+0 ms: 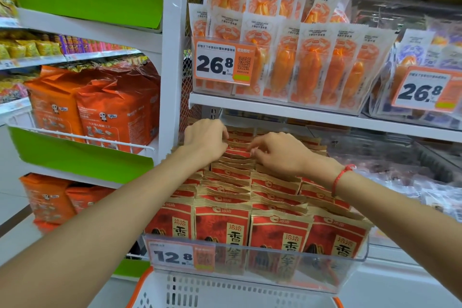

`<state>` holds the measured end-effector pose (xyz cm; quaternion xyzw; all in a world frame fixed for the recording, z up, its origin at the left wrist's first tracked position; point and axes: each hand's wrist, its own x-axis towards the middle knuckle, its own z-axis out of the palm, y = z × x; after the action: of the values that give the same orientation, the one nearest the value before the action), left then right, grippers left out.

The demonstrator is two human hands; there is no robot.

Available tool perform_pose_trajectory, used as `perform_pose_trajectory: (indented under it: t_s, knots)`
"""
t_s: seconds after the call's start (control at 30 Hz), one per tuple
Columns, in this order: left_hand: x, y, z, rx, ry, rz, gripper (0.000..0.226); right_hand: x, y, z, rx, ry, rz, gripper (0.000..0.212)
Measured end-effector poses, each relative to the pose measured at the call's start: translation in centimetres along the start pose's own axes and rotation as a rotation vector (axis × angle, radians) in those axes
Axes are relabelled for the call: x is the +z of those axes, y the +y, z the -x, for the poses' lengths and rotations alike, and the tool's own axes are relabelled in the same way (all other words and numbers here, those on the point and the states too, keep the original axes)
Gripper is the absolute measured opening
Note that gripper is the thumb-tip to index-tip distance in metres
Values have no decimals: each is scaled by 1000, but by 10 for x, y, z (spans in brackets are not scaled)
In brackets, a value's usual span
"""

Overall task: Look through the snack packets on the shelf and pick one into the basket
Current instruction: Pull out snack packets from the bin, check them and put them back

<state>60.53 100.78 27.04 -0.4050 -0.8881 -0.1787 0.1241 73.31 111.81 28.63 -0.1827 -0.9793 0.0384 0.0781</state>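
Red-and-tan snack packets (250,210) ranked upright in a clear shelf tray (360,255), rear rows' top edges fingered by curled left hand (203,140) and right hand (278,152), no packet clearly gripped, price tag (172,255) marked 12.8, white basket (225,292) seen below.

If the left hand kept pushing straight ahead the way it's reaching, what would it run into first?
Most likely more of the red-and-tan snack packets: the left hand is already among the rear rows, fingers curled into their tops. Behind them probably the dim back of the shelf, though depth there is unclear.
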Motion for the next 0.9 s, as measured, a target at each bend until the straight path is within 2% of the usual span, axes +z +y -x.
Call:
perform_pose_trajectory:
  t_s: [0.1, 0.17, 0.27, 0.4, 0.6, 0.77, 0.9]
  knots:
    - [2, 4, -1, 0, 42, -14, 13, 4, 4, -9, 123, 107, -137, 32]
    - [3, 2, 0, 22, 45, -26, 13, 7, 5, -14, 175, 164, -83, 38]
    - [1, -5, 3, 70, 95, -4, 12, 10, 7, -21, 194, 215, -60, 30]
    - [-9, -10, 10, 134, 195, 51, 15, 11, 9, -20, 119, 282, -32, 25]
    - [-9, -16, 30, 145, 196, 125, 12, 10, 11, -10, 54, 301, -96, 10]
    - [-17, -14, 37, 55, 98, 228, 43, 1, 2, 7, 9, 439, -188, 7]
    - [-33, -6, 52, 23, 149, 208, 21, -14, -6, 27, -25, 512, -235, 8]
